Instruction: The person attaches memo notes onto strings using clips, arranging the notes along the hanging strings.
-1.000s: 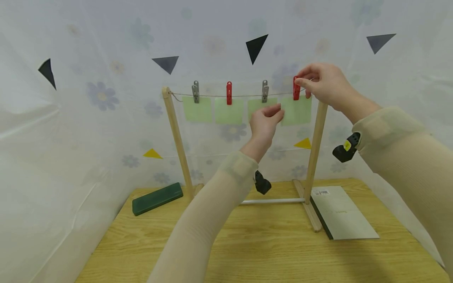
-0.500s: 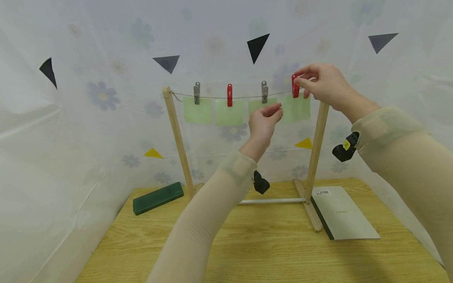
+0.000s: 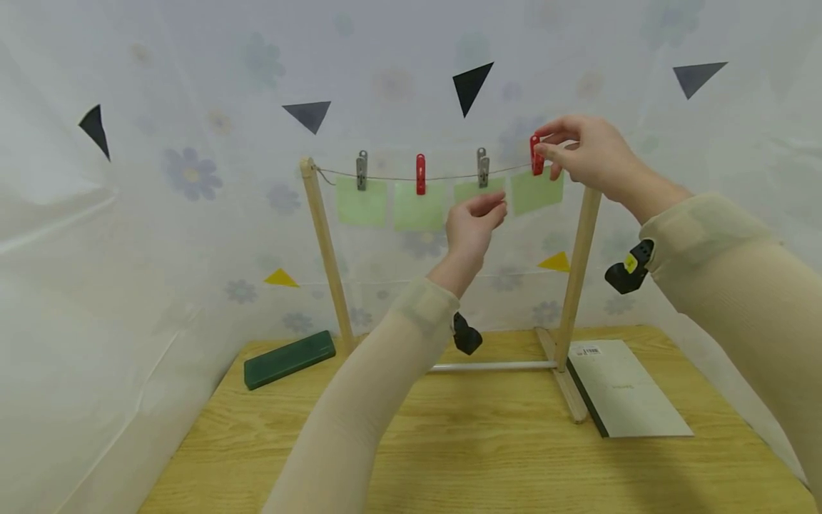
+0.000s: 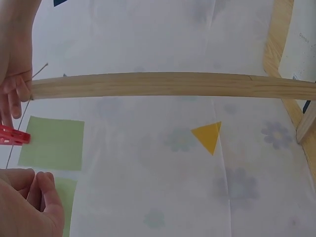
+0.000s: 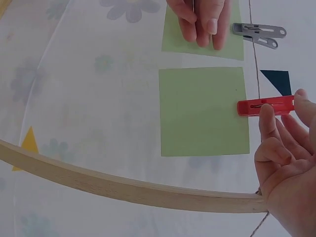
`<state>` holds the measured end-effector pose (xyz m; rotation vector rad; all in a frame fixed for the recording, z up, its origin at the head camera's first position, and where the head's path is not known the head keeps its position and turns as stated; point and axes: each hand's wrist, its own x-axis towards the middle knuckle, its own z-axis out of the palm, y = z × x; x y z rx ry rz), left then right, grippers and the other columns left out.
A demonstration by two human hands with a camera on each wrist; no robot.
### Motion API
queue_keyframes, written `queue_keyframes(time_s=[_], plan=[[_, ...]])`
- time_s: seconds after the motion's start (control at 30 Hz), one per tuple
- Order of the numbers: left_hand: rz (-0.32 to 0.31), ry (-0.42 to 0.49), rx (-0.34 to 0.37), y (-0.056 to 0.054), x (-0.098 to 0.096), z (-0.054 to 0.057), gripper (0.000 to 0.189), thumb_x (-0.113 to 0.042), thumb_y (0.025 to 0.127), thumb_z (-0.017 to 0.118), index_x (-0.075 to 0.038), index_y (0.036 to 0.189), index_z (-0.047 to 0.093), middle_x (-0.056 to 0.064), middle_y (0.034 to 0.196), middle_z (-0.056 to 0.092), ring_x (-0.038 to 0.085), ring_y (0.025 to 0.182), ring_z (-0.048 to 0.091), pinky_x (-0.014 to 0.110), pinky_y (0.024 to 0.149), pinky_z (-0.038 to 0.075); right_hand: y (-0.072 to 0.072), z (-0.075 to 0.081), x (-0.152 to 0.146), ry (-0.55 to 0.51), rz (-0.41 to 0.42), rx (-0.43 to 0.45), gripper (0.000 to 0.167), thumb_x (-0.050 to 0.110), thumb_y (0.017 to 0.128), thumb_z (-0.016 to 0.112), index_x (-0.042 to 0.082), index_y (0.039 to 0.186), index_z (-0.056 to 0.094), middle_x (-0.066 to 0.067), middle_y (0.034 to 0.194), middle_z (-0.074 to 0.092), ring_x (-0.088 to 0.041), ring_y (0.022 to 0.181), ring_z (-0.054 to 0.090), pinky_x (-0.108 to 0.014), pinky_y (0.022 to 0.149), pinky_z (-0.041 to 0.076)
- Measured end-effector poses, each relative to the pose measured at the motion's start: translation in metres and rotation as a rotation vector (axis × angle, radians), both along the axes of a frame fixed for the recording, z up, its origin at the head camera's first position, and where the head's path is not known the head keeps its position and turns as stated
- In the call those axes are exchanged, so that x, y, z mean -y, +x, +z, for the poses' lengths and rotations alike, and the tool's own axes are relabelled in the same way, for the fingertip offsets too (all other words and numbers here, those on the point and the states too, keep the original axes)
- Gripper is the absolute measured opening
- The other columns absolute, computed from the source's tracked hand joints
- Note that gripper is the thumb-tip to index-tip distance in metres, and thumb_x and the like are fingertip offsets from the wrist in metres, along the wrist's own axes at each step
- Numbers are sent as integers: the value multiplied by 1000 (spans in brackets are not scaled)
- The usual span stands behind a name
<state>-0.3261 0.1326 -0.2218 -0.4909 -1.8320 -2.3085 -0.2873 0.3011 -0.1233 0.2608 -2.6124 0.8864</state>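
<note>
My right hand (image 3: 594, 157) pinches a red clothespin (image 3: 536, 155) near the right end of a thin string (image 5: 257, 74). This clothespin grips the top edge of the rightmost green paper square (image 5: 205, 112), which hangs slightly tilted in the head view. My left hand (image 3: 474, 227) is raised in front of the neighbouring green paper (image 3: 469, 191), partly covering it, its fingertips close together and nothing seen between them. A grey clothespin (image 5: 259, 33) holds that paper. Farther left, another grey clothespin (image 3: 362, 170) and a red clothespin (image 3: 420, 174) hold two more green papers.
The string runs between two wooden posts (image 3: 581, 271), joined low down by a white rod (image 3: 494, 366). A dark green case (image 3: 289, 359) lies left on the wooden table (image 3: 488, 457). A pale notebook (image 3: 626, 389) lies beside the right post's foot.
My left hand has drawn slightly left and away from the rightmost paper's edge. That paper has risen and tilted, its right side higher. My right hand keeps its pinch on the red clothespin.
</note>
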Motion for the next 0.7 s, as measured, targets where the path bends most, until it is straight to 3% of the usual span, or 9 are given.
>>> queue_keyframes(time_s=[0.23, 0.37, 0.57, 0.7], plan=[[10, 4, 24, -3, 8, -2, 21, 2, 89, 70, 0, 109, 75, 17, 109, 74, 27, 100, 72, 24, 78, 58, 1, 1, -2, -17, 13, -1, 55, 39, 102, 52, 11, 149, 43, -20, 144, 51, -1, 70, 62, -20, 58, 44], [17, -5, 34, -7, 13, -4, 20, 1, 89, 71, 0, 109, 75, 16, 108, 74, 25, 96, 72, 25, 78, 59, 2, 1, -4, -42, 6, -8, 57, 39, 101, 53, 11, 149, 43, -19, 143, 51, 1, 70, 61, -19, 60, 45], [6, -37, 49, -9, 24, -7, 21, -3, 90, 71, -3, 110, 76, 14, 109, 75, 23, 96, 72, 27, 79, 59, 3, -2, -7, -129, 5, -46, 54, 38, 100, 55, 12, 147, 46, 4, 121, 60, 1, 70, 62, -17, 62, 46], [8, -74, 51, -10, 33, -10, 21, -7, 91, 70, -5, 112, 75, 12, 108, 75, 15, 87, 71, 31, 81, 59, 4, -4, -9, -214, 35, -73, 50, 35, 99, 58, 13, 143, 50, 18, 106, 58, 0, 68, 63, -17, 61, 45]])
